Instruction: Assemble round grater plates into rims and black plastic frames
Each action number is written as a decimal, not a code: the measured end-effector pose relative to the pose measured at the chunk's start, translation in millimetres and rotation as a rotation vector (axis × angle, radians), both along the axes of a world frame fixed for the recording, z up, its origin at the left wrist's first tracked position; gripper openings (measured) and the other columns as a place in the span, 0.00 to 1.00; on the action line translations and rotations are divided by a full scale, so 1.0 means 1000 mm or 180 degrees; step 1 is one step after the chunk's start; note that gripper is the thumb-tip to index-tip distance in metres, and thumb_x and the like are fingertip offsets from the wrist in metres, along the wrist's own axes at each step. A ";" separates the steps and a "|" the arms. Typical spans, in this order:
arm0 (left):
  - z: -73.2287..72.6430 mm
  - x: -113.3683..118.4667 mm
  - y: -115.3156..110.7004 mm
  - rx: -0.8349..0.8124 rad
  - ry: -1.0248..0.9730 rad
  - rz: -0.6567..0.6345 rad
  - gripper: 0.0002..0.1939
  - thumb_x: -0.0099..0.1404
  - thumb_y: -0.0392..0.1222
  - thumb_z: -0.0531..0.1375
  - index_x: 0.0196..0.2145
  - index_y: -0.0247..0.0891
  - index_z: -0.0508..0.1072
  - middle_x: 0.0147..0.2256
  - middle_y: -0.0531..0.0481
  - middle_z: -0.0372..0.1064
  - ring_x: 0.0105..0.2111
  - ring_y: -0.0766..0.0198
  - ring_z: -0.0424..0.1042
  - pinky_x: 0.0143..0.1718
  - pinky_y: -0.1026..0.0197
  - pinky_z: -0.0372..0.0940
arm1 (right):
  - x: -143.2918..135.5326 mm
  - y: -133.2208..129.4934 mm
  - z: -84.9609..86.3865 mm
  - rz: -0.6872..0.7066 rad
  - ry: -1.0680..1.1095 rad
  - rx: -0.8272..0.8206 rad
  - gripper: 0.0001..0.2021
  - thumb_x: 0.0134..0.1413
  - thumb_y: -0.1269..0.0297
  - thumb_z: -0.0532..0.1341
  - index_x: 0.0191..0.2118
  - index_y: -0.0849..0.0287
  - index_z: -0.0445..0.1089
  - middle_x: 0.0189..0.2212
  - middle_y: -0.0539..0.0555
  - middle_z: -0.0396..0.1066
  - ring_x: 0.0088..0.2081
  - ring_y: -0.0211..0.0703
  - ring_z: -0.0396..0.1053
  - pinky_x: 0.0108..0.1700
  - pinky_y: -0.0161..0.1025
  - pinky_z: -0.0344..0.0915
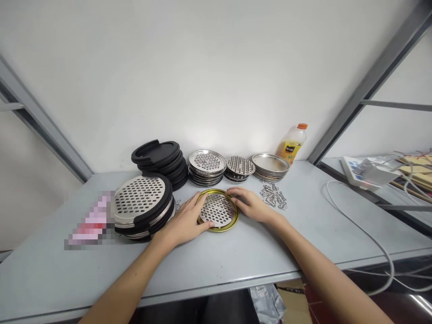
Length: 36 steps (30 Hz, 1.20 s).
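A round metal grater disc [218,209] with raised holes lies inside a shallow gold-coloured ring [221,229] on the grey table. My left hand [189,219] wraps the ring's left side, its thumb on the near edge and fingers at the far left. From the right, my right hand [251,204] grips the far right rim with bent fingers. Close to my left forearm stands a stack of grater discs with black rims [143,198]. Beyond my right hand is a heap of small wire clips [273,195].
Along the wall stand stacked black holders [160,157], stacked rimmed graters [207,163], smaller grater discs [240,166] and plain metal rings or lids [270,163]. An orange-capped bottle [293,144] is behind them. A white cable [367,231] crosses the table's right side.
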State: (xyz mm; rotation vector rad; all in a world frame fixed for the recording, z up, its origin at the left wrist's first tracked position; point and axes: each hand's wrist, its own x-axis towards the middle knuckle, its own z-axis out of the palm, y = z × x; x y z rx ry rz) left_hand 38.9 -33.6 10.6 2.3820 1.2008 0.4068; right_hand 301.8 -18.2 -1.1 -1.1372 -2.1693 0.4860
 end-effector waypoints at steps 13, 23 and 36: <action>0.000 0.008 0.000 0.0464 -0.0069 0.0094 0.40 0.53 0.56 0.65 0.61 0.43 0.59 0.58 0.44 0.58 0.58 0.46 0.56 0.59 0.47 0.54 | -0.002 0.005 -0.006 -0.0532 -0.0187 -0.0124 0.11 0.55 0.68 0.56 0.41 0.58 0.74 0.40 0.55 0.75 0.41 0.47 0.72 0.44 0.43 0.67; -0.001 0.008 -0.002 0.0282 -0.0029 -0.0073 0.42 0.55 0.57 0.64 0.63 0.46 0.54 0.63 0.43 0.49 0.63 0.45 0.48 0.62 0.45 0.48 | -0.001 0.005 0.001 -0.0429 -0.0532 -0.0063 0.12 0.53 0.67 0.58 0.41 0.56 0.76 0.35 0.54 0.76 0.36 0.45 0.71 0.39 0.39 0.66; -0.006 0.006 -0.001 0.0004 0.0047 0.0119 0.49 0.54 0.64 0.61 0.64 0.38 0.48 0.65 0.36 0.45 0.65 0.43 0.42 0.63 0.42 0.45 | 0.004 0.005 -0.002 -0.0776 -0.0411 0.0133 0.11 0.59 0.65 0.52 0.37 0.57 0.72 0.36 0.55 0.76 0.37 0.46 0.72 0.39 0.39 0.65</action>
